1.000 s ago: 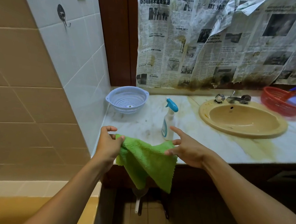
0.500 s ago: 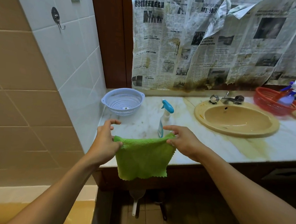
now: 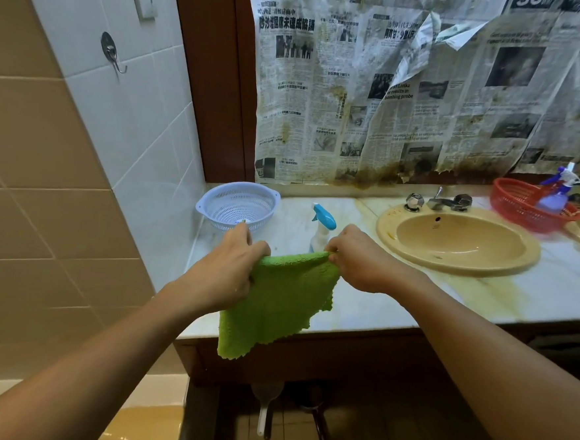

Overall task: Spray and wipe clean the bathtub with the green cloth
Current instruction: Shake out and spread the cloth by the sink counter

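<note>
Prep step, no spraying or wiping yet. Left hand point(image 3: 230, 267) and right hand point(image 3: 358, 259) hold the fluffy green microfibre cloth point(image 3: 276, 301) up by its top edge, one hand at each upper corner. The fingers point(image 3: 335, 247) of both hands are clenched, pinching the cloth. The cloth hangs loose in the air in front of the stained marble bench point(image 3: 413, 304), its lower edge dangling past the bench front.

The white spray bottle with a blue trigger head point(image 3: 322, 222) stands upright on the bench just behind the hands, untouched. The yellow bathtub point(image 3: 151, 423) shows only as a corner at lower left, below the beige tiled wall.

Also on the bench:
- a pale blue plastic colander point(image 3: 238, 206)
- a yellow oval basin point(image 3: 458, 242)
- a red mesh basket point(image 3: 520, 201) with a purple spray bottle point(image 3: 558, 194) in it

Judged task progress: very early. The next move likely calls for bunching or folding the cloth into one hand, freeing the other to take the blue-head bottle, then turning left to the tub. The bottle is close behind the cloth, so it could get knocked over.
</note>
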{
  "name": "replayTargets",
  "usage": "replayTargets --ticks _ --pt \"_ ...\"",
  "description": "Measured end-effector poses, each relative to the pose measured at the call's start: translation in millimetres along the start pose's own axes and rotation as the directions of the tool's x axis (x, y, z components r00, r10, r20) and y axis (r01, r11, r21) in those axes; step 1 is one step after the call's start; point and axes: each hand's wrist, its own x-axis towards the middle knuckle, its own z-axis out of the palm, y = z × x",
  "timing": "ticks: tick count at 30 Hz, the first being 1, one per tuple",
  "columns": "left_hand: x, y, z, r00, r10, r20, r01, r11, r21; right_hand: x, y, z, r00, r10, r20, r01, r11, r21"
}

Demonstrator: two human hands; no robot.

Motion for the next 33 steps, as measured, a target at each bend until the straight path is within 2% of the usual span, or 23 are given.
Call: replayTargets --ticks 2,5,6,7,8,10,11,13,16,18,22,24,26,29,33 --pt "3 1 -5 0.999 0.030 -0.019 -0.027 0.987 0.156 2 1 -4 1.000 -0.020 -0.010 0.019 0.999 -0.047" --pt "8 -7 -14 0.995 0.005 -0.098 0.016 0.977 0.214 5 4 -16 0.994 -0.006 -0.109 -0.005 0.994 -0.106" --pt "9 -13 -17 0.991 -0.020 -0.135 0.042 0.986 0.163 6 6 -20 0.990 0.003 -0.142 -0.018 0.995 -0.098" --pt "8 -18 -19 0.983 -0.067 -0.168 0.074 0.997 0.038 5 10 -22 0.986 0.036 -0.162 -0.036 0.999 0.000" --pt "6 -24 -20 0.977 -0.128 -0.171 0.104 0.985 -0.140 4 13 -23 0.982 0.073 -0.171 -0.042 0.984 0.176" --pt "2 -29 -19 0.969 -0.203 -0.139 0.115 0.872 -0.477 0 18 -19 0.973 0.125 -0.193 -0.004 0.847 0.531" --pt "0 -28 -17 0.966 -0.219 -0.140 0.100 0.810 -0.578 -2 19 -17 0.967 0.140 -0.215 0.028 0.775 0.632" --pt "-4 -19 -11 0.956 -0.254 -0.145 0.064 0.666 -0.743 -2 19 -10 0.952 0.174 -0.251 0.074 0.665 0.743" --pt "-4 0 -2 0.921 -0.370 -0.119 0.023 0.358 -0.933 2 15 -1 0.918 0.291 -0.270 0.082 0.527 0.846" --pt "-2 10 4 0.878 -0.459 -0.138 -0.004 0.281 -0.960 5 14 5 0.891 0.383 -0.244 0.068 0.420 0.905" --pt "4 17 15 0.797 -0.559 -0.228 -0.002 0.376 -0.927 7 13 12 0.882 0.445 -0.153 0.029 0.273 0.962" --pt "5 19 15 0.769 -0.582 -0.265 0.009 0.424 -0.906 2 10 8 0.918 0.389 -0.075 -0.005 0.201 0.980" --pt "6 20 13 0.768 -0.573 -0.286 0.005 0.452 -0.892 -3 11 6 0.965 0.264 0.006 -0.045 0.140 0.989" --pt "5 20 7 0.786 -0.548 -0.286 0.017 0.481 -0.876 -11 14 3 0.984 0.173 0.031 -0.064 0.188 0.980" --pt "5 15 0 0.783 -0.557 -0.277 0.138 0.590 -0.795 -10 13 6 0.956 0.287 -0.056 -0.015 0.239 0.971"
